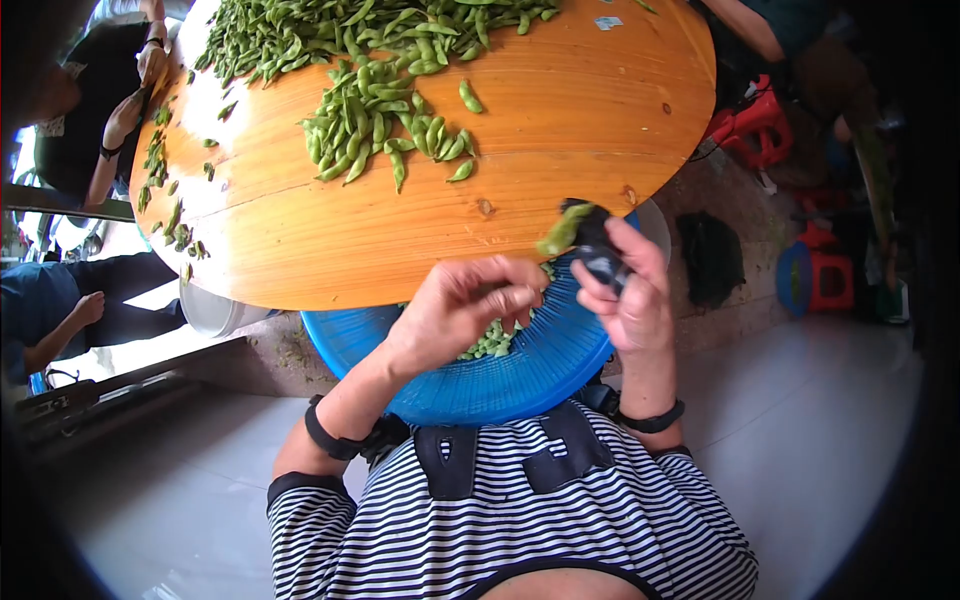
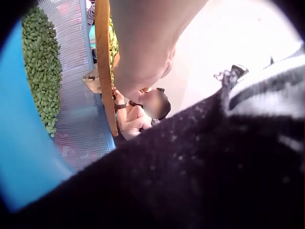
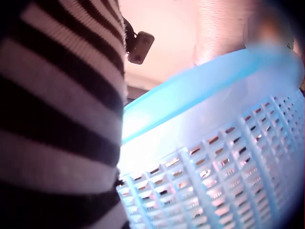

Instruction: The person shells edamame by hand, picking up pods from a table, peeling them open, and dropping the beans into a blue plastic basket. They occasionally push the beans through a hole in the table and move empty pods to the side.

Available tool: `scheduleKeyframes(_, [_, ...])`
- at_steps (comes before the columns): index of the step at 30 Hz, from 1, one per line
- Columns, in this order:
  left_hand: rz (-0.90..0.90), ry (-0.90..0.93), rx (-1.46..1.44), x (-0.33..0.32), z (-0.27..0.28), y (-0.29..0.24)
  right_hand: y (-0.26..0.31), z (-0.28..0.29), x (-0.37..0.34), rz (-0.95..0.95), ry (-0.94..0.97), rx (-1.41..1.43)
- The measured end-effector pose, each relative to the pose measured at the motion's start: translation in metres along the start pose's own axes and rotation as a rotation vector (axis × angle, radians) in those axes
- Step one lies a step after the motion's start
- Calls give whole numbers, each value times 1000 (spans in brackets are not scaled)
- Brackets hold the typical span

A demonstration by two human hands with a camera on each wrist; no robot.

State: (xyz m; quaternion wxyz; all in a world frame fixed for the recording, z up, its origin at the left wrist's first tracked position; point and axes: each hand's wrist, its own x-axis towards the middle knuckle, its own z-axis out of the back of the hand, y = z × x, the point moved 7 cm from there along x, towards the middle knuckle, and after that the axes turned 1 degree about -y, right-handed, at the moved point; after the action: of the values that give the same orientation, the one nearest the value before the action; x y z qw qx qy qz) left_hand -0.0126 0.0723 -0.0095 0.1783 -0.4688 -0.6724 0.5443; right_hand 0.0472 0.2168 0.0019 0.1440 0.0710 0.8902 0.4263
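Observation:
My right hand (image 1: pixel 640 300) grips a small black object (image 1: pixel 602 258), its kind blurred, above the right rim of a blue slatted basket (image 1: pixel 560 370). A green edamame pod (image 1: pixel 563 232) shows against the far end of that object. To its left, my left hand (image 1: pixel 450 308) hangs over the basket with fingers bent and thumb close to the fingertips; what lies between them is hidden. Shelled green beans (image 1: pixel 490 342) lie in the basket, and the left wrist view shows a broad layer of beans (image 2: pixel 42 71). In the right wrist view, only the basket's latticed wall (image 3: pixel 205 176) shows.
A wooden table (image 1: pixel 400 235) overlaps the basket's far side. On it lie a large heap of pods (image 1: pixel 300 35), a nearer pile (image 1: pixel 365 120) and scattered pods along the left edge. People sit at the left; red stools (image 1: pixel 760 130) stand at the right.

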Motion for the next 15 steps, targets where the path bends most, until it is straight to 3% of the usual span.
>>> scheduleKeyframes(2, [-352,129,681,-6,-12,-30,31,22,-13,124,-137,-282])
scheduleKeyframes(3, [-351,125,682,-7,-10,-38,50,36,-22,211,-129,-511])
scheduleKeyframes(4, [-340,146,735,-6,-9,-45,65,56,-33,165,-237,-731])
scheduleKeyframes(5, [-329,169,787,-4,-7,-50,82,65,-32,308,-149,-1220])
scheduleKeyframes(6, [-317,86,771,3,4,-56,94,56,-40,370,-125,-1537])
scheduleKeyframes(8, [-267,-255,926,20,37,-65,92,92,-45,298,-181,-1877])
scheduleKeyframes(9, [-270,-255,924,29,43,-65,92,96,-47,300,-182,-1880])
scheduleKeyframes(11, [-514,-482,1312,35,51,-79,96,123,-51,12,-497,-1885])
scheduleKeyframes(12, [-512,-483,1312,38,53,-77,96,118,-49,12,-495,-1884])
scheduleKeyframes(14, [-442,-514,1439,43,56,-71,102,91,-43,273,-457,-1641])
scheduleKeyframes(15, [-444,-508,1440,44,55,-70,99,74,-36,307,-404,-1526])
